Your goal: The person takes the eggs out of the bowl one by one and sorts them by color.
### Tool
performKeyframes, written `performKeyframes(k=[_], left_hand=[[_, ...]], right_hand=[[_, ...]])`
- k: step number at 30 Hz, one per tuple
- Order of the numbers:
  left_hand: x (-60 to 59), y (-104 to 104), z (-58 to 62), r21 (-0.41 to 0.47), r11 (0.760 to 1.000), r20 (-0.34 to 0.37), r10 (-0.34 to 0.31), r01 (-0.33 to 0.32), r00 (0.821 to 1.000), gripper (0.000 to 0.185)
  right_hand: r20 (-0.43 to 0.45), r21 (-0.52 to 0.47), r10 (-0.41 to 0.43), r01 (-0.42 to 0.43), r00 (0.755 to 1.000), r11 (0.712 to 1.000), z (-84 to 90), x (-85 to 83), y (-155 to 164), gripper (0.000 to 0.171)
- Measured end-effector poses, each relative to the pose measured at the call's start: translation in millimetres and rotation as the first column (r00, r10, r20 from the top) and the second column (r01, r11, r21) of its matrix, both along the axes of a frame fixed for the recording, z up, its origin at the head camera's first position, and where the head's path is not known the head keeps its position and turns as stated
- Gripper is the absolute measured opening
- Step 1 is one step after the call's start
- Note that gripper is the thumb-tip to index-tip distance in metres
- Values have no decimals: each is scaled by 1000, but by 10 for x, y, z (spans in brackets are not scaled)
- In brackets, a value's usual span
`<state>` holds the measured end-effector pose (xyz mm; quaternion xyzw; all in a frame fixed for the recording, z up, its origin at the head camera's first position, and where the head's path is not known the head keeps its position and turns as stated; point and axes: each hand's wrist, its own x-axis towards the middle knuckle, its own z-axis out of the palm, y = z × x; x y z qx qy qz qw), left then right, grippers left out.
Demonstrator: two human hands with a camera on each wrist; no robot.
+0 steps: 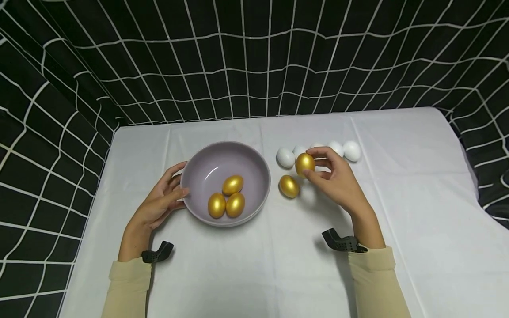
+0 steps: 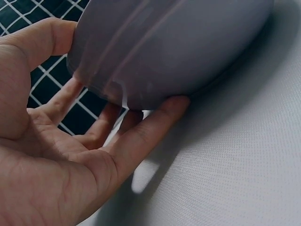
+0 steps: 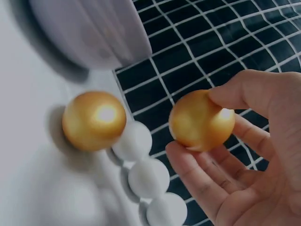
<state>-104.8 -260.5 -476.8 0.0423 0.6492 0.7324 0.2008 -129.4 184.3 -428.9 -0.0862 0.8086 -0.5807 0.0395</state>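
Observation:
My right hand (image 1: 337,180) pinches a gold egg (image 1: 305,164) between thumb and fingers. In the right wrist view this held egg (image 3: 201,120) hangs clear of the cloth. A second gold egg (image 1: 289,186) lies on the cloth just below it, near the bowl. The purple-grey bowl (image 1: 222,151) stands left of centre with three gold eggs (image 1: 235,205) inside. My left hand (image 1: 161,201) holds the bowl's left side, thumb at the rim. From the left wrist view, the other fingers (image 2: 150,129) lie against the bowl's outer wall (image 2: 178,47).
Several white eggs (image 1: 286,157) stand in a row behind the right hand, which partly hides some of them. A white cloth (image 1: 234,269) covers the table. Black fabric with a white grid (image 1: 254,57) rises behind the table and at its sides.

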Motion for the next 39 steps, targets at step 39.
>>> performKeyframes(k=[39], left_hand=[[10,16,-1,2,1000,-1,5,-5,1000,75]], right_hand=[[-21,497,101,-77,995,864,-181,31,53,42]])
